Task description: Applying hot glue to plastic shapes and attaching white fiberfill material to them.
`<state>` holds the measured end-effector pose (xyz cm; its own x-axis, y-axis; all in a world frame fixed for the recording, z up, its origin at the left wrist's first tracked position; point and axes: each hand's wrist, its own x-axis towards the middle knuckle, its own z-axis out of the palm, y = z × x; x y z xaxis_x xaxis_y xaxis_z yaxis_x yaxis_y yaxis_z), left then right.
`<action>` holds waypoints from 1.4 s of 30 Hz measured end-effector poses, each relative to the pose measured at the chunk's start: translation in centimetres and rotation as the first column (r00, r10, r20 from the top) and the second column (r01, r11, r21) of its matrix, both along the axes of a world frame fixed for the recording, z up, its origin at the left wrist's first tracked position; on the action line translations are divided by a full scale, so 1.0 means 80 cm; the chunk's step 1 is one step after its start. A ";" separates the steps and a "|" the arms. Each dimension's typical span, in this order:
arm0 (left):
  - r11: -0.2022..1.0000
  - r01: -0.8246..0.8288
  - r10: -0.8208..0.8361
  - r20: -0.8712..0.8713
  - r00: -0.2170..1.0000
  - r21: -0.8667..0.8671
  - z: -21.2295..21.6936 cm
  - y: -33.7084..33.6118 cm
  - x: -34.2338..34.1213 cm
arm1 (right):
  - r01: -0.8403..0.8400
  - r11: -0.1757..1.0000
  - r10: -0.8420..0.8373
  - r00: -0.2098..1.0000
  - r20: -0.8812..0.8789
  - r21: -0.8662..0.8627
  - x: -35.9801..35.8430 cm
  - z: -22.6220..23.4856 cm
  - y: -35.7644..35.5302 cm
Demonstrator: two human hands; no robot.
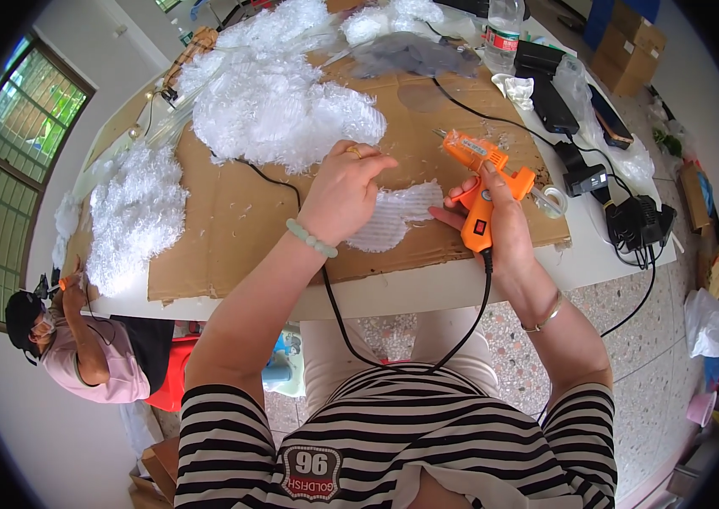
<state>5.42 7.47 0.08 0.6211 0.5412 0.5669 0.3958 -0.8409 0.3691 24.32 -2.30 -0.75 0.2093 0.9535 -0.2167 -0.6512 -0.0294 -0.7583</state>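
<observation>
My right hand (508, 222) is wrapped round the handle of an orange hot glue gun (478, 204), its nozzle pointing to the far left over the cardboard. From the handle's base a black cord (488, 293) loops down past my waist and back up under my left forearm. My left hand (344, 193) hovers to the left with fingers drawn together in a pinch; whatever they hold, if anything, does not show. Between and below both hands lies a small white ribbed fabric piece (393, 219). A big heap of fluffy white material (279, 110) sits just beyond my left hand.
Brown cardboard (232, 229) covers much of the white table. More white fluff (137, 216) lies at left, near a seated co-worker (100, 356) holding something orange. At right are a tape roll (553, 202), black adapters (635, 222), a phone (610, 117) and a water bottle (502, 38).
</observation>
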 end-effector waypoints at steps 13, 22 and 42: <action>0.995 -0.087 0.087 0.014 0.996 0.041 0.028 -0.017 -0.058 | -0.016 1.000 0.016 1.000 0.005 0.011 -0.001 -0.005 0.000; 0.977 -0.206 0.208 0.022 0.978 -0.049 -0.007 -0.017 -0.102 | -0.200 0.963 0.162 0.966 0.203 0.183 -0.011 0.003 -0.013; 0.952 -0.267 0.265 -0.032 0.964 -0.152 -0.047 0.019 -0.089 | -0.458 0.884 0.355 0.530 0.770 -0.093 -0.052 0.004 0.015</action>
